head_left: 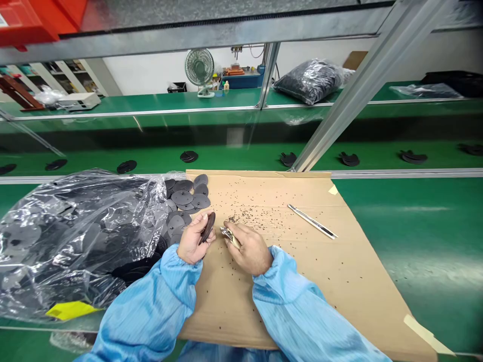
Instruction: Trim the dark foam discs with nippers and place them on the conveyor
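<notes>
My left hand [194, 239] grips a black disc [208, 228] between thumb and fingers, with its edge tilted toward me. Closed in my right hand [247, 246] is a small shiny metal tool [228, 233] with a pale handle; its tip points at the disc, a little apart from it. The fingers cover most of the tool, so its exact kind is not clear. Under both hands lies a sheet of cardboard [302, 301], strewn with tiny dark bits [245, 215]. Several loose black discs [182, 197] are heaped just beyond my left hand.
A large clear plastic bag [86, 236] full of black discs sits at the left. A slim white-and-dark craft knife [312, 221] lies on the cardboard. Beyond, spaced black parts [189, 156] rest on a green belt [226, 158]. A slanted metal post [350, 105] stands at right.
</notes>
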Action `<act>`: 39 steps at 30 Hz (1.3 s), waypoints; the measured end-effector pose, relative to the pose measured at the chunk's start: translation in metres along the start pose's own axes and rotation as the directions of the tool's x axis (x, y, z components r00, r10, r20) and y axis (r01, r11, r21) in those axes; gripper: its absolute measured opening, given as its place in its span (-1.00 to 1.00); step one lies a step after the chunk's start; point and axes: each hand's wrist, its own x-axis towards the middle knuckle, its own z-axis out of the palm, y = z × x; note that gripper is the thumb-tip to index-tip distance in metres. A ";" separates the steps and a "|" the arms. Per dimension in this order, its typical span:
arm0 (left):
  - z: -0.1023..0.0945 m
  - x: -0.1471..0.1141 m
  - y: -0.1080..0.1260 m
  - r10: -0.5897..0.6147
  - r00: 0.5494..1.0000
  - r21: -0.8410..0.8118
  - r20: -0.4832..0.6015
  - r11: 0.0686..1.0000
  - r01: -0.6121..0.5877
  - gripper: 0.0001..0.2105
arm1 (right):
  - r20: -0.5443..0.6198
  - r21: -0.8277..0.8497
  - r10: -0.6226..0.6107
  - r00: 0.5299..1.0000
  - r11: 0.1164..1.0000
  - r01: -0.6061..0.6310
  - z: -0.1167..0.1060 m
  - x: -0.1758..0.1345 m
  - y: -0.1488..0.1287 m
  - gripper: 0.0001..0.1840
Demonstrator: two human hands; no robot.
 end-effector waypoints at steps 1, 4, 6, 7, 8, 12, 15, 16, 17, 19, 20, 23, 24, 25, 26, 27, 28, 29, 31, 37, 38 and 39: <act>0.000 0.000 -0.001 -0.009 1.000 0.006 0.003 1.000 0.009 -0.70 | 0.015 0.005 -0.009 1.000 1.000 0.009 0.000 0.000 -0.001 -0.59; 0.001 0.000 -0.002 -0.036 0.999 0.031 -0.010 0.999 0.037 -0.71 | 0.061 0.011 -0.030 0.998 1.000 0.029 0.001 0.001 -0.004 -0.60; 0.001 0.000 -0.002 -0.043 0.999 0.052 -0.023 0.998 0.045 -0.72 | 0.087 -0.002 -0.034 0.996 0.999 0.034 0.001 0.001 -0.004 -0.59; 0.000 0.000 -0.002 -0.044 0.999 0.061 -0.025 0.997 0.045 -0.71 | 0.097 -0.012 -0.034 0.995 0.999 0.035 0.001 0.001 -0.004 -0.58; 0.000 0.000 -0.002 -0.041 0.999 0.069 -0.024 0.997 0.043 -0.71 | 0.106 -0.020 -0.033 0.994 0.999 0.035 0.001 0.001 -0.004 -0.57; 0.000 0.000 -0.003 -0.033 0.999 0.080 -0.015 0.996 0.035 -0.67 | 0.141 -0.031 -0.022 0.990 0.999 0.027 0.000 0.001 -0.005 -0.56; 0.000 0.000 -0.003 -0.033 0.999 0.088 -0.019 0.995 0.035 -0.65 | 0.158 -0.035 -0.004 0.987 0.999 0.010 -0.001 0.001 -0.005 -0.56; 0.000 0.000 -0.003 -0.033 0.999 0.090 -0.021 0.995 0.035 -0.65 | 0.158 -0.032 -0.001 0.987 0.999 0.006 -0.001 0.001 -0.006 -0.56; 0.000 0.000 -0.003 -0.035 0.999 0.091 -0.023 0.995 0.037 -0.65 | 0.156 -0.027 -0.001 0.988 1.000 0.005 -0.001 0.001 -0.006 -0.56; 0.000 -0.001 -0.003 -0.040 0.999 0.091 -0.024 0.995 0.042 -0.67 | 0.147 -0.019 -0.003 0.989 1.000 0.006 -0.001 0.001 -0.006 -0.56; 0.000 -0.001 -0.003 -0.043 0.999 0.091 -0.019 0.995 0.045 -0.68 | 0.141 -0.017 -0.005 0.990 1.000 0.007 -0.001 0.001 -0.006 -0.56; 0.000 -0.001 -0.003 -0.048 0.999 0.092 0.010 0.995 0.047 -0.70 | 0.134 -0.024 -0.007 0.991 1.000 0.010 -0.001 0.001 -0.006 -0.56; 0.001 -0.001 -0.003 -0.048 0.999 0.093 0.013 0.995 0.047 -0.70 | 0.137 -0.028 -0.007 0.991 1.000 0.011 -0.001 0.000 -0.006 -0.55; 0.001 -0.001 -0.002 -0.048 0.999 0.093 0.009 0.995 0.047 -0.69 | 0.142 -0.035 -0.007 0.990 0.999 0.012 -0.001 0.000 -0.006 -0.55; 0.001 -0.001 -0.002 -0.046 0.999 0.095 0.002 0.994 0.046 -0.69 | 0.150 -0.043 -0.006 0.989 0.999 0.012 0.000 0.000 -0.006 -0.55; 0.001 -0.001 -0.002 -0.045 0.999 0.097 -0.006 0.994 0.046 -0.68 | 0.158 -0.053 -0.005 0.987 0.999 0.013 0.000 0.000 -0.006 -0.55; 0.001 -0.001 -0.003 -0.044 0.999 0.100 -0.011 0.994 0.044 -0.67 | 0.166 -0.064 -0.003 0.986 0.998 0.014 0.000 0.000 -0.006 -0.54; 0.001 -0.001 -0.003 -0.040 0.999 0.104 -0.014 0.994 0.041 -0.66 | 0.174 -0.078 0.000 0.985 0.997 0.014 0.001 0.000 -0.006 -0.53; 0.000 -0.001 -0.004 -0.027 0.999 0.118 -0.018 0.993 0.029 -0.64 | 0.191 -0.113 0.011 0.981 0.994 0.011 0.000 0.000 -0.006 -0.50; -0.002 -0.001 -0.010 0.023 0.999 0.146 -0.036 0.989 -0.017 -0.62 | 0.249 -0.224 0.069 0.966 0.974 -0.012 -0.004 0.000 -0.009 -0.44; -0.002 -0.001 -0.011 0.032 0.999 0.149 -0.040 0.989 -0.025 -0.63 | 0.255 -0.227 0.072 0.964 0.974 -0.013 -0.005 0.000 -0.009 -0.44; -0.002 -0.001 -0.012 0.038 0.998 0.152 -0.045 0.988 -0.031 -0.63 | 0.259 -0.226 0.075 0.963 0.974 -0.015 -0.006 0.000 -0.009 -0.44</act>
